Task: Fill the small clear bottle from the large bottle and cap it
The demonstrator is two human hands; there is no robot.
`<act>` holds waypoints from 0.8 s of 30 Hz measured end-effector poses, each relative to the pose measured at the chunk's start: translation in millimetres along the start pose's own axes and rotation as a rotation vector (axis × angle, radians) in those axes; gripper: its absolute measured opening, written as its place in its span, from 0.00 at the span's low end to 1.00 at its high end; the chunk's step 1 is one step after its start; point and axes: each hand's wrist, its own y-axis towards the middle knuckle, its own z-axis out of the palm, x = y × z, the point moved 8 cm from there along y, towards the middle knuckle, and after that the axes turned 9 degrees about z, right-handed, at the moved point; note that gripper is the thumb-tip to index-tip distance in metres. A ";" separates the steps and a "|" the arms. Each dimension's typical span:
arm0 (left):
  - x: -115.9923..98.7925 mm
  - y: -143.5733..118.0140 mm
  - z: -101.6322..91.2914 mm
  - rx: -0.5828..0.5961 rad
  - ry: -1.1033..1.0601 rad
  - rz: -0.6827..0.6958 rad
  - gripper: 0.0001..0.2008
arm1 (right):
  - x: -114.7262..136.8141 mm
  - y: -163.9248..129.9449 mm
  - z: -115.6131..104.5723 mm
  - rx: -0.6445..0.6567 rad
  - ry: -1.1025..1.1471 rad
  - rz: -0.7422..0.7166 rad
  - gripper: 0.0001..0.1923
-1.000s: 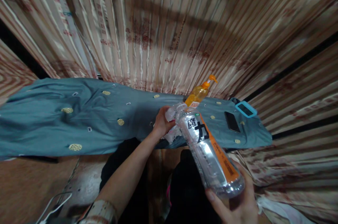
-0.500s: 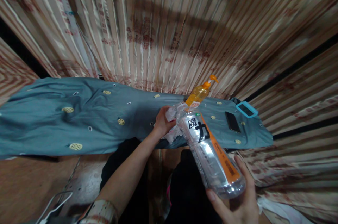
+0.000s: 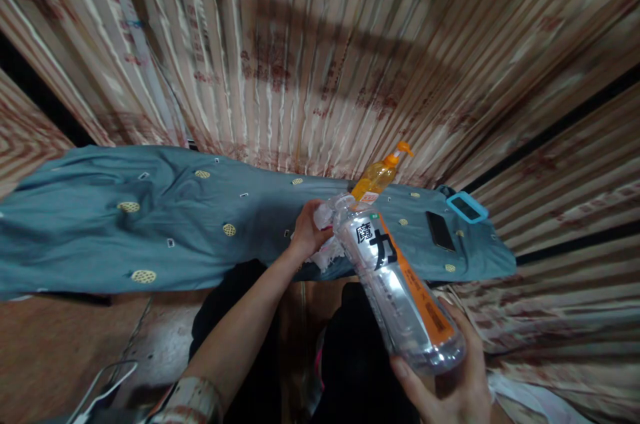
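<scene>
A large clear plastic bottle (image 3: 387, 284) with an orange and silver label lies tilted, its neck up to the left and its base down to the right. My right hand (image 3: 450, 371) grips the bottle by its base, thumb on the near side and fingers on the far side. At the neck, my left hand (image 3: 309, 232) is closed on a crumpled white tissue (image 3: 327, 252), part of which hangs below the bottle's shoulder. Its fingertips are partly hidden behind the tissue and neck. Just beyond the neck stands an orange pump bottle (image 3: 377, 177).
A grey-green cloth with yellow pineapple prints covers the narrow table (image 3: 185, 237). To the right lie a black phone (image 3: 441, 231) and a blue-framed device (image 3: 467, 207). Striped curtains (image 3: 310, 64) hang behind. A white cable (image 3: 107, 384) is at lower left.
Almost nothing differs. The hanging tissue has shifted slightly under my left hand, and my right fingers sit a touch differently on the base.
</scene>
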 end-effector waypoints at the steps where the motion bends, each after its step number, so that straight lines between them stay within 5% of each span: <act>1: 0.0 -0.2 -0.2 -0.001 0.000 0.001 0.26 | 0.8 0.2 0.1 0.002 0.010 -0.009 0.46; 24: -0.3 -0.2 -1.1 -0.006 0.019 0.009 0.27 | -17.1 -0.2 3.7 0.028 0.140 0.189 0.53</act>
